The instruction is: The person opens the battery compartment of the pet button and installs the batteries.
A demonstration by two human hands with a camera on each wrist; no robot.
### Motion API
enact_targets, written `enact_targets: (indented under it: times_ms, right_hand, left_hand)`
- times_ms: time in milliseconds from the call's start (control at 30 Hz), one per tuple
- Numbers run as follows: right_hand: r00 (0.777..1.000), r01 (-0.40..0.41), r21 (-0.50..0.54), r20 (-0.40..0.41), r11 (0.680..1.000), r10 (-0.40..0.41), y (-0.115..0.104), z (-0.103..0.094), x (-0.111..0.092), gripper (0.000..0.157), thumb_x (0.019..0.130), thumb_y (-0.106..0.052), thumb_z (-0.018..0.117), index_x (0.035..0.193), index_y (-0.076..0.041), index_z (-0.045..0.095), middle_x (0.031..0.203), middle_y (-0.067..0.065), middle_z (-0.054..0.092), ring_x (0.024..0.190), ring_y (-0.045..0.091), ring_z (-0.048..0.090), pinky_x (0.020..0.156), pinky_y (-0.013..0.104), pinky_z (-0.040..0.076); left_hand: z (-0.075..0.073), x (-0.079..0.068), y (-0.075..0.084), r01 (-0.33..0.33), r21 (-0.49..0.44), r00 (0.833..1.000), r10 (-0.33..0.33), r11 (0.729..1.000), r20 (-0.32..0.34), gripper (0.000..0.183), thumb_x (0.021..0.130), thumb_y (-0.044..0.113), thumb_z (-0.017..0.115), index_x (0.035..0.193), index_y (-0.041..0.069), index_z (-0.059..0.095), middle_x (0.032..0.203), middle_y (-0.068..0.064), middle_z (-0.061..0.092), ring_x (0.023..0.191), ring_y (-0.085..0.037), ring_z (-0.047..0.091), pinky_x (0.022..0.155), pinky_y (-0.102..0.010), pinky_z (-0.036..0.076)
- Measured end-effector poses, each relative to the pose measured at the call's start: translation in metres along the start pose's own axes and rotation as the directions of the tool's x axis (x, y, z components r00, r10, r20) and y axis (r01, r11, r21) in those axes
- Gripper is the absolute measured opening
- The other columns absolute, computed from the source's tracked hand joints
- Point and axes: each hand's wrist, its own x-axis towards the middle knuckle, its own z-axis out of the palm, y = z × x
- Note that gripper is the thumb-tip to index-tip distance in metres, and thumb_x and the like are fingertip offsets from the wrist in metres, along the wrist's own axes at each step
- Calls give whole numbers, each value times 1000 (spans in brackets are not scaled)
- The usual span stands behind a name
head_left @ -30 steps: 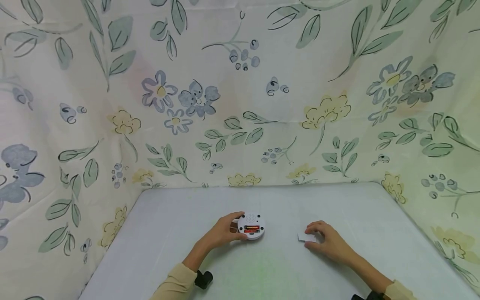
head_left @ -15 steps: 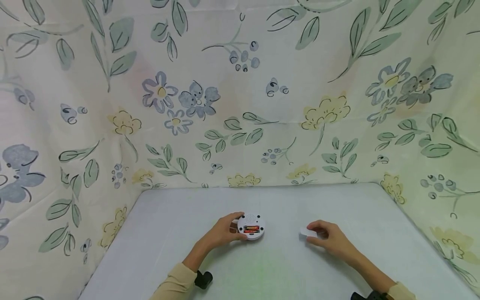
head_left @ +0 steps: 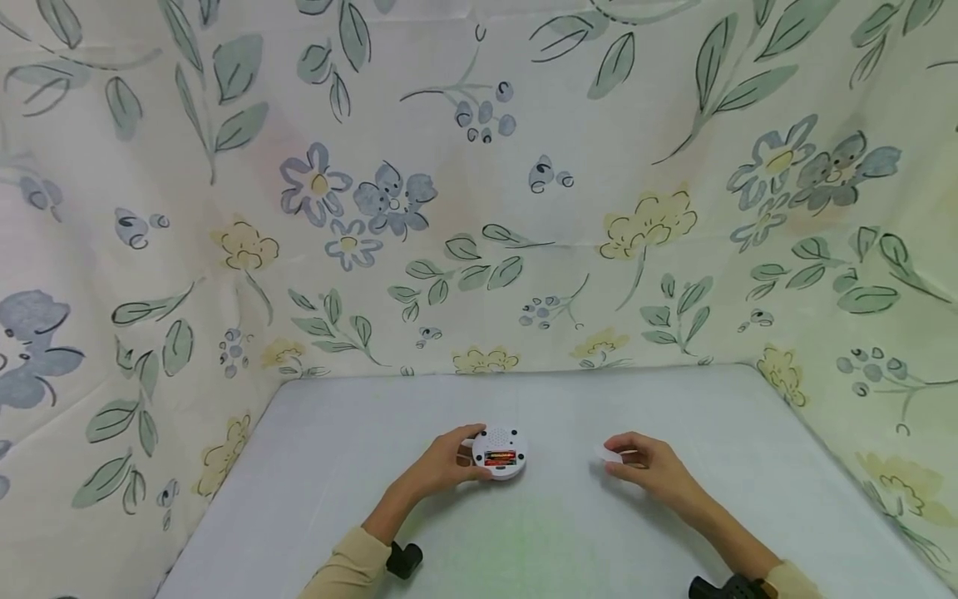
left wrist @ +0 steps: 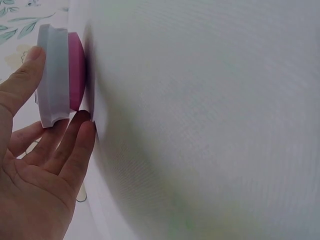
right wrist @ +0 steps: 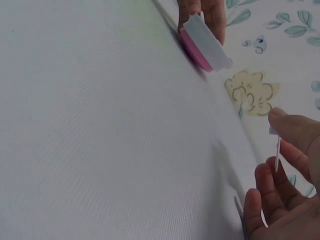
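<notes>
My left hand (head_left: 447,462) holds a round white device (head_left: 497,438) by its left edge, thumb on the near side. Its underside faces up, with speaker holes, small dark feet and an uncovered battery compartment holding red-orange batteries (head_left: 501,458). In the left wrist view, the pink side (left wrist: 76,72) of the device faces the table. To the right, my right hand (head_left: 657,472) pinches a small thin white cover (head_left: 609,455) between thumb and fingers, above the table and apart from the device. In the right wrist view this cover (right wrist: 278,150) shows nearly edge-on.
A white-covered table (head_left: 524,532) lies beneath both hands. Behind it and at both sides hangs a flower-patterned cloth (head_left: 479,191). A dark wrist camera (head_left: 405,561) sits on the left wrist, another (head_left: 729,587) on the right.
The right hand has risen slightly toward the far side with the white cover, and the cover has changed its tilt. The left hand and the device stay about where they were.
</notes>
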Motion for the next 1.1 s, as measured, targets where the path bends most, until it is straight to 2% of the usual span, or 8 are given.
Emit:
enact_targets:
  times_ms: [233,600,933,1100]
  right_hand:
    - [998,46,41,35,998,-47,-7,9,7,34,91,-13,78,120,1,66,120,17,64,106,32,62,87,26,54]
    - [996,59,64,68,996,-63,-20,24,22,42,91,-19,80,123,3,64,126,22,61,107,31,60,87,27,53]
    - [991,80,88,97,993,-88,-31,43,36,40,90,-17,80,122,2,66,124,20,63,109,34,60,88,23,51]
    - [990,76,102,111,992,-87,-33,53,42,40,90,-17,81,122,2,66,124,20,62,105,31,60,84,27,53]
  left_hand:
    - [0,-1,0,8,-6,1000,-8,1000,3,77,87,20,84,151,1,44,141,-17,54,111,-30,62,92,-42,55]
    - [0,0,0,7,-8,1000,-7,1000,5,77,87,20,84,150,1,45,140,-17,54,111,-31,62,92,-42,55]
    - [0,1,-2,6,-6,1000,-6,1000,6,77,88,22,84,151,1,44,141,-17,53,111,-30,62,92,-41,55]
    - [-1,0,-1,6,-10,1000,-6,1000,3,77,88,22,84,150,1,45,141,-17,54,111,-30,63,92,-41,55]
